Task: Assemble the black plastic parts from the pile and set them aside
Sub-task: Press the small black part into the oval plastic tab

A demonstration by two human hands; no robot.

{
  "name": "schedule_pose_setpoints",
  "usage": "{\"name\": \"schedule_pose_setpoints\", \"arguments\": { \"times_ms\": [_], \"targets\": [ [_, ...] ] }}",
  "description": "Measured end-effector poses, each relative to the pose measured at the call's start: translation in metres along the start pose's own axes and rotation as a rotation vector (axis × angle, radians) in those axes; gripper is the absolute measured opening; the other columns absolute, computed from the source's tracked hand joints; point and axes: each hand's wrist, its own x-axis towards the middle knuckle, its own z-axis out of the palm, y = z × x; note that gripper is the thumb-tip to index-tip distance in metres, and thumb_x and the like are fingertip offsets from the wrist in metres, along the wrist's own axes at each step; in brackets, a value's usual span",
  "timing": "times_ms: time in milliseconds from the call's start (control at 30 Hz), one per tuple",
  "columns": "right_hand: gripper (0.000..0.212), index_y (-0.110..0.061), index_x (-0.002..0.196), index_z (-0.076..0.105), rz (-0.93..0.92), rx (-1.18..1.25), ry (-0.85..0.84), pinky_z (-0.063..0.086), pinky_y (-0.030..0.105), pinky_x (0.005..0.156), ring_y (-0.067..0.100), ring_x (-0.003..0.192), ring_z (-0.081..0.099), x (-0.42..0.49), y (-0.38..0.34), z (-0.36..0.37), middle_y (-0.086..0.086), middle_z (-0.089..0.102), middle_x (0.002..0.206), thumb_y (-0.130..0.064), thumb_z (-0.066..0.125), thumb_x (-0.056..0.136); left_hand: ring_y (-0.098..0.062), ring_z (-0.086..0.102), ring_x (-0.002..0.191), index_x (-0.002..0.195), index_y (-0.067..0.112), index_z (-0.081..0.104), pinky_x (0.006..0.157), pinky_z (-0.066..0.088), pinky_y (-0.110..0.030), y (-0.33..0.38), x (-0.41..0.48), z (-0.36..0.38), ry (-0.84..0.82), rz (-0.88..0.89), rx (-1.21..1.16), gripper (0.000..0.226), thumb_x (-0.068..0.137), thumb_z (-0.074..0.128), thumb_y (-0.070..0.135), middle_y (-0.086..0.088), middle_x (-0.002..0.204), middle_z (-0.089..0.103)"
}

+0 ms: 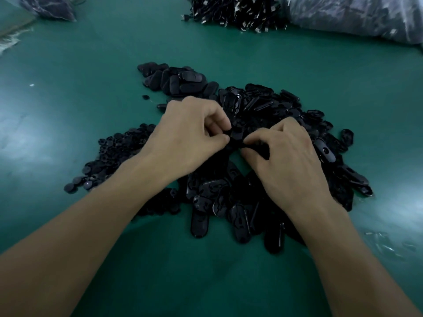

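Both hands meet over the middle of the pile (pixel 263 106). The left hand (pixel 192 131) and right hand (pixel 288 156) each pinch one small black part (pixel 235 136) between curled fingertips, hiding its long axis. The neater heap (pixel 174 81) at the pile's far-left edge lies nearer the left hand.

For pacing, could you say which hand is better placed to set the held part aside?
Probably left: the left hand pinches the part and sits nearer the far stack than the right hand.

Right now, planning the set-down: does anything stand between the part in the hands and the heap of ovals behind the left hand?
Nothing visible does. The left hand and right hand pinch the black part over the pile; the heap of ovals lies beyond, unobstructed.
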Motion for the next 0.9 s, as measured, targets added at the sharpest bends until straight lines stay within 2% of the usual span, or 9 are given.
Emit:
{"name": "schedule_pose_setpoints", "arguments": {
  "times_ms": [133,233,300,400,500,567,700,800,900],
  "targets": [
    [0.015,-0.027,0.105,0.071,0.003,0.033,0.048,0.032,0.024,0.084,0.013,0.103,0.041,-0.001,0.001,0.001,-0.005,0.041,0.101,-0.036,0.063,0.096,0.007,0.058,0.065,0.09,0.032,0.073,0.062,0.047,-0.013,-0.001,-0.004,0.001,-0.002,0.004,0.08,0.014,0.082,0.081,0.024,0.017,0.075,0.066],
    [0.014,-0.025,0.102,0.071,0.005,0.102,0.13,0.03,0.014,0.08,0.014,0.105,0.044,0.001,0.0,-0.001,-0.005,0.045,0.103,-0.032,0.06,0.098,0.005,0.058,0.065,0.093,0.034,0.074,0.064,0.052,-0.018,0.0,-0.005,0.002,-0.01,0.009,0.087,0.015,0.081,0.081,0.028,0.018,0.075,0.066],
    [0.011,-0.027,0.1,0.07,-0.017,0.21,0.171,0.033,0.008,0.076,0.01,0.099,0.051,0.002,-0.001,-0.005,-0.007,0.053,0.099,-0.029,0.059,0.099,0.004,0.059,0.066,0.098,0.034,0.075,0.064,0.051,-0.015,0.002,-0.005,0.002,-0.013,0.021,0.064,0.019,0.08,0.082,0.03,0.019,0.076,0.067],
    [0.011,-0.032,0.096,0.068,-0.084,0.439,0.159,0.042,0.005,0.072,0.0,0.087,0.062,0.003,-0.006,-0.01,-0.02,0.066,0.087,-0.023,0.063,0.098,0.003,0.06,0.065,0.103,0.03,0.076,0.063,0.048,-0.01,0.005,-0.004,0.0,-0.014,0.021,-0.063,0.026,0.078,0.084,0.032,0.015,0.078,0.07],
    [0.014,-0.033,0.097,0.071,-0.084,0.545,0.117,0.047,0.008,0.076,-0.004,0.089,0.065,0.004,-0.007,-0.01,-0.024,0.069,0.088,-0.021,0.065,0.097,-0.002,0.067,0.071,0.104,0.028,0.076,0.07,0.054,-0.017,0.007,-0.003,-0.002,-0.052,-0.035,-0.258,0.027,0.078,0.084,0.033,0.01,0.079,0.074],
    [0.016,-0.029,0.105,0.075,-0.061,0.573,0.091,0.049,0.011,0.082,-0.006,0.092,0.066,0.005,-0.005,-0.01,-0.025,0.069,0.092,-0.02,0.065,0.097,-0.005,0.071,0.074,0.098,0.027,0.077,0.073,0.057,-0.021,0.007,-0.001,-0.003,-0.066,-0.046,-0.333,0.016,0.082,0.082,0.027,0.008,0.079,0.076],
    [0.029,-0.032,0.119,0.069,0.009,0.715,0.076,0.052,0.013,0.082,-0.004,0.09,0.067,0.006,-0.003,-0.01,-0.02,0.071,0.087,-0.017,0.068,0.094,0.0,0.065,0.064,0.085,0.023,0.076,0.063,0.052,-0.014,0.006,0.002,-0.007,-0.053,-0.083,-0.463,0.008,0.086,0.077,0.015,0.007,0.073,0.075],
    [0.026,-0.032,0.109,0.07,0.029,0.809,0.078,0.052,0.014,0.076,-0.001,0.083,0.067,0.006,-0.002,-0.011,-0.013,0.071,0.086,-0.013,0.071,0.091,0.002,0.057,0.057,0.083,0.019,0.075,0.054,0.044,-0.009,0.006,0.003,-0.008,-0.04,-0.159,-0.547,0.006,0.087,0.076,0.015,0.007,0.07,0.072],
    [0.022,-0.033,0.098,0.071,0.059,0.883,0.082,0.055,0.018,0.072,0.006,0.078,0.069,0.006,-0.003,-0.012,-0.008,0.074,0.083,-0.012,0.072,0.09,0.001,0.056,0.057,0.083,0.021,0.074,0.053,0.042,-0.009,0.005,0.003,-0.008,-0.04,-0.208,-0.584,0.007,0.087,0.075,0.016,0.008,0.07,0.072]
  ]
}}
